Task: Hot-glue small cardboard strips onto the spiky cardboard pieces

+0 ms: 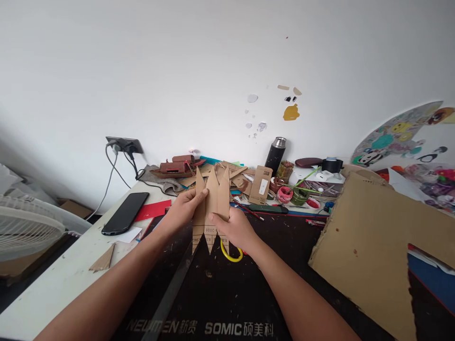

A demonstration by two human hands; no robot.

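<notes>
Cardboard strips (212,203), cut to points at both ends, stand upright between our hands above the dark mat (227,293). Our left hand (183,208) pinches their left edge, thumb in front; our right hand (234,229) closes on the lower right, thumb across the face.

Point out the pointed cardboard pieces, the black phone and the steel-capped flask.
Pointed cardboard pieces (212,196), head view, middle strip between the hands.
Black phone (125,212), head view, screen centre.
Flask (275,155), head view, dark body.
</notes>
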